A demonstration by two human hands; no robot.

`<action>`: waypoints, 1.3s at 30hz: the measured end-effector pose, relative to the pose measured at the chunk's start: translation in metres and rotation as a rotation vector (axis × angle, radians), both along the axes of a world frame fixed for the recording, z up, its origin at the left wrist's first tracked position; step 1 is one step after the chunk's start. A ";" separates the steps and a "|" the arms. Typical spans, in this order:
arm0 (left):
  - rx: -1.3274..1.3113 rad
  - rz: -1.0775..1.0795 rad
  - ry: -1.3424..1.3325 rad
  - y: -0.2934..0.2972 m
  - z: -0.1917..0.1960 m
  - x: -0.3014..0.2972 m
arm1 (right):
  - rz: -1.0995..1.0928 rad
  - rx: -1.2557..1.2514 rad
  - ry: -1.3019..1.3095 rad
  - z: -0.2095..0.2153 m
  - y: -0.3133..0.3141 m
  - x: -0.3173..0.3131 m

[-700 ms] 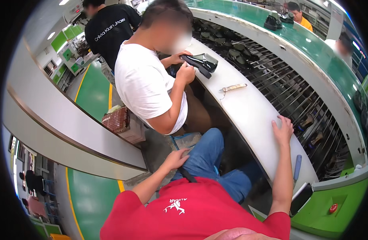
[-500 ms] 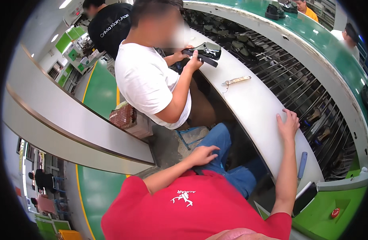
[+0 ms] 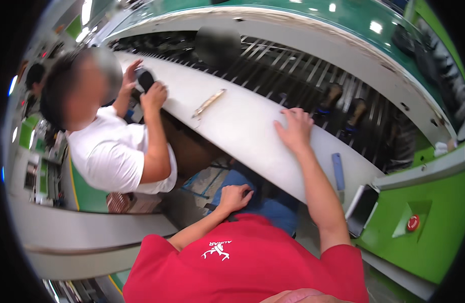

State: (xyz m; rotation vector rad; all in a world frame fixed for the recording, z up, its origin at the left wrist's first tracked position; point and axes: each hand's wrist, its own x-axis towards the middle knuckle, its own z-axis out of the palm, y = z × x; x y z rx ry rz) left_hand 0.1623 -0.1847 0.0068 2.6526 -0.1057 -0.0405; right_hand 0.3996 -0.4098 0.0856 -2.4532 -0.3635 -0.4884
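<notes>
My right hand [image 3: 296, 129] lies on the white bench top [image 3: 252, 129] by the roller conveyor, fingers spread and nothing held. My left hand [image 3: 235, 198] rests at my lap over the blue jeans, its fingers curled in with nothing visible in them. Nearest to my right hand on the bench is a blue-handled tool [image 3: 338, 170], its far end hard to make out. A thin, pale, wrapped stick-like tool [image 3: 210, 103] lies further left. A co-worker in a white shirt [image 3: 109, 146] holds a dark shoe [image 3: 145, 80] in both hands at the bench's left end.
Beyond the bench runs a conveyor of metal rollers [image 3: 288, 63], carrying two brown-and-blue items [image 3: 354, 112]. A raised green shelf [image 3: 313, 15] stands behind it. At the right are a dark flat panel [image 3: 363, 207] and a green machine housing with a red button [image 3: 413, 222].
My view has swung to the right, so the co-worker appears further left. My left hand's fingers have curled in. The co-worker's shoe is turned differently. My right hand stays on the bench.
</notes>
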 end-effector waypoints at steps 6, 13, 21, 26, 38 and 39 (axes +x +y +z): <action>-0.056 -0.042 0.044 -0.016 -0.017 0.030 | 0.029 0.035 -0.004 0.009 -0.005 -0.003; -0.133 -0.002 0.029 0.010 -0.030 0.037 | 0.010 0.070 -0.071 0.013 -0.007 -0.005; -0.246 0.106 0.006 0.044 -0.037 0.029 | 0.164 0.442 -0.250 0.098 -0.008 -0.022; -0.258 0.128 0.010 0.056 -0.039 0.022 | 0.073 0.298 -0.612 0.220 -0.065 -0.037; -0.356 0.075 -0.018 0.062 -0.035 0.020 | -0.621 -0.405 -0.051 0.324 -0.379 0.084; -0.355 0.079 -0.020 0.063 -0.035 0.020 | -0.576 -0.374 -0.070 0.321 -0.375 0.085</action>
